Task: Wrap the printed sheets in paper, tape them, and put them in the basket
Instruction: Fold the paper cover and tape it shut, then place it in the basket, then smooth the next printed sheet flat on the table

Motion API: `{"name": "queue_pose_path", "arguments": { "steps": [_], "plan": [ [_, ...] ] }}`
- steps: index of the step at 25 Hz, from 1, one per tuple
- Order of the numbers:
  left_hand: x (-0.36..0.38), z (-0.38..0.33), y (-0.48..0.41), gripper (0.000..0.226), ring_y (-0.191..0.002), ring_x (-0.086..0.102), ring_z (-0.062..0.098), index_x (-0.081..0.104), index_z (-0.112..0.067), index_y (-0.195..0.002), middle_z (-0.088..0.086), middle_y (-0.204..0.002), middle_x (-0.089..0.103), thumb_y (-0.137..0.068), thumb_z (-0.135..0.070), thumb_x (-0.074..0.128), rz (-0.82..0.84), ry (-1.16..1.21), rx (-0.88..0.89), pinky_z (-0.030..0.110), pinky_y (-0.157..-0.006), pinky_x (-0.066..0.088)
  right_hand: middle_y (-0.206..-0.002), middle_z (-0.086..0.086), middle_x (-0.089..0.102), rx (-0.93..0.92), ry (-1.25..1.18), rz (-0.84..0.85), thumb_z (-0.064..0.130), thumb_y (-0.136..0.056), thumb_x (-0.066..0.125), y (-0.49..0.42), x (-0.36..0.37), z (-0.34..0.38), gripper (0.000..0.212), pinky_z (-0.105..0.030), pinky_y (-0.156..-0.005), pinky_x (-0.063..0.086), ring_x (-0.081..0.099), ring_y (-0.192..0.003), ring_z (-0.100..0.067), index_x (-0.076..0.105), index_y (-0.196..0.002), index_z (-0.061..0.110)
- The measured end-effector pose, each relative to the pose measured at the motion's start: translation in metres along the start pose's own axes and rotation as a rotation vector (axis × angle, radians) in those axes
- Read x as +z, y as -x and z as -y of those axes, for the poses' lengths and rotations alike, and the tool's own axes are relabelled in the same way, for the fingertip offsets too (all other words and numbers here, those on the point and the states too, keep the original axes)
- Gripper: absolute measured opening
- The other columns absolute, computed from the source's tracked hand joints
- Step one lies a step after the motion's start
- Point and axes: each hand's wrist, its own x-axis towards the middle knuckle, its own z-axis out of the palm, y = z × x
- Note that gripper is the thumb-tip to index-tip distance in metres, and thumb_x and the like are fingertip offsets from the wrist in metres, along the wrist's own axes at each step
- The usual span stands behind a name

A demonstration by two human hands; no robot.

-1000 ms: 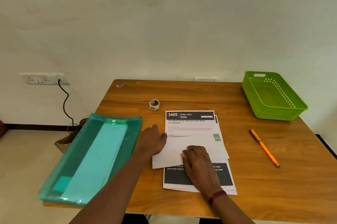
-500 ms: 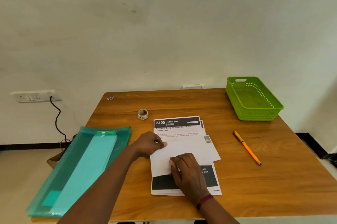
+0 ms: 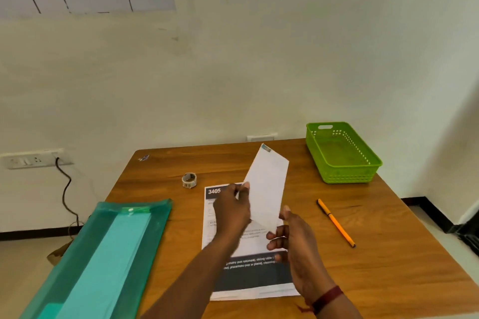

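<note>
The left hand [image 3: 230, 212] pinches the upper left edge of a folded sheet [image 3: 268, 183]. The right hand [image 3: 295, 235] grips its lower corner, fingers curled beneath. Together they hold it tilted in the air above the flat printed sheet [image 3: 248, 279], probably to check the fold before wrapping. The tape roll [image 3: 189, 180] lies just beyond that flat sheet's far left corner, the pen [image 3: 335, 222] to its right, the basket [image 3: 344, 178] farther off to its right and beyond, and the teal folder [image 3: 108, 248] to its left. Nothing seems to block the reach to tape or basket.

Open table [image 3: 388, 215] between pen [image 3: 336, 222] and basket [image 3: 347, 176] (bare wood there). On the left, a big green folder [image 3: 103, 254] in the way; further back, a small tape roll [image 3: 189, 180].
</note>
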Motion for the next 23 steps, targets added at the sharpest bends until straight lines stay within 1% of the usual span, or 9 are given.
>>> {"name": "queue_pose_path", "arguments": {
  "steps": [5,7,9,11,13,15,18,21,23],
  "plan": [
    [0.070,-0.018,0.018,0.033,-0.098,0.065,0.017,0.063,-0.022,-0.116,-0.007,-0.113,0.064,-0.094,-0.046,0.053,0.033,0.035,0.055,0.041,-0.081,0.060,-0.067,-0.010,0.062,-0.291,0.141,-0.185,0.031,-0.102,0.045,-0.014,-0.045,0.031,0.017,-0.026,-0.041,0.041,0.054,-0.047,-0.016,0.057,-0.104,0.019],
    [0.096,-0.029,0.016,0.030,-0.095,0.066,0.016,0.064,-0.021,-0.113,-0.006,-0.112,0.066,-0.094,-0.043,0.057,0.196,0.093,0.069,0.040,-0.078,0.061,-0.077,-0.009,0.065,-0.410,0.263,-0.279,0.030,-0.101,0.047,-0.036,-0.076,0.047,0.015,-0.024,-0.043,0.041,0.056,-0.054,-0.014,0.058,-0.101,0.021],
    [0.115,-0.044,0.012,0.021,-0.088,0.069,0.019,0.064,-0.014,-0.109,0.007,-0.109,0.068,-0.094,-0.029,0.062,0.407,0.213,0.024,0.037,-0.070,0.062,-0.085,-0.006,0.068,-0.524,0.434,-0.385,0.029,-0.100,0.049,-0.061,-0.106,0.068,0.018,-0.029,-0.050,0.044,0.059,-0.065,-0.015,0.061,-0.095,0.019],
    [0.133,-0.061,0.006,0.017,-0.081,0.069,0.023,0.062,-0.007,-0.109,0.014,-0.108,0.066,-0.093,-0.013,0.064,0.593,0.293,-0.074,0.033,-0.066,0.061,-0.082,-0.004,0.067,-0.563,0.497,-0.448,0.029,-0.100,0.049,-0.087,-0.135,0.088,0.021,-0.041,-0.060,0.050,0.061,-0.072,-0.019,0.063,-0.091,0.017],
    [0.154,-0.075,-0.003,0.024,-0.078,0.067,0.022,0.058,-0.003,-0.113,0.014,-0.107,0.065,-0.090,-0.004,0.066,0.687,0.299,-0.134,0.030,-0.065,0.060,-0.080,-0.003,0.065,-0.552,0.496,-0.470,0.030,-0.100,0.049,-0.113,-0.156,0.103,0.024,-0.040,-0.064,0.050,0.061,-0.075,-0.022,0.064,-0.090,0.015],
    [0.179,-0.083,-0.015,0.034,-0.077,0.068,0.021,0.054,0.000,-0.117,0.017,-0.110,0.064,-0.087,-0.001,0.069,0.675,0.289,-0.172,0.029,-0.063,0.060,-0.083,-0.002,0.064,-0.528,0.547,-0.478,0.032,-0.100,0.048,-0.139,-0.173,0.114,0.026,-0.032,-0.066,0.049,0.062,-0.078,-0.020,0.064,-0.094,0.012],
    [0.213,-0.084,-0.034,0.039,-0.079,0.069,0.024,0.053,-0.001,-0.114,0.019,-0.111,0.064,-0.082,0.001,0.074,0.534,0.298,-0.225,0.026,-0.055,0.057,-0.085,-0.004,0.065,-0.525,0.668,-0.483,0.030,-0.100,0.049,-0.172,-0.186,0.128,0.028,-0.032,-0.070,0.051,0.062,-0.078,-0.019,0.065,-0.094,0.009],
    [0.240,-0.078,-0.046,0.032,-0.080,0.070,0.026,0.056,-0.002,-0.106,0.020,-0.110,0.064,-0.080,0.003,0.075,0.416,0.369,-0.271,0.027,-0.055,0.058,-0.071,-0.005,0.061,-0.522,0.755,-0.501,0.025,-0.099,0.051,-0.197,-0.192,0.139,0.032,-0.031,-0.061,0.043,0.057,-0.067,-0.020,0.059,-0.069,0.015],
    [0.251,-0.072,-0.050,0.038,-0.084,0.069,0.026,0.056,0.001,-0.115,0.020,-0.113,0.062,-0.081,0.006,0.073,0.417,0.431,-0.283,0.027,-0.059,0.058,-0.066,-0.005,0.059,-0.488,0.789,-0.516,0.024,-0.097,0.053,-0.211,-0.195,0.144,0.036,-0.030,-0.059,0.040,0.057,-0.065,-0.024,0.055,-0.062,0.017]
  ]
}}
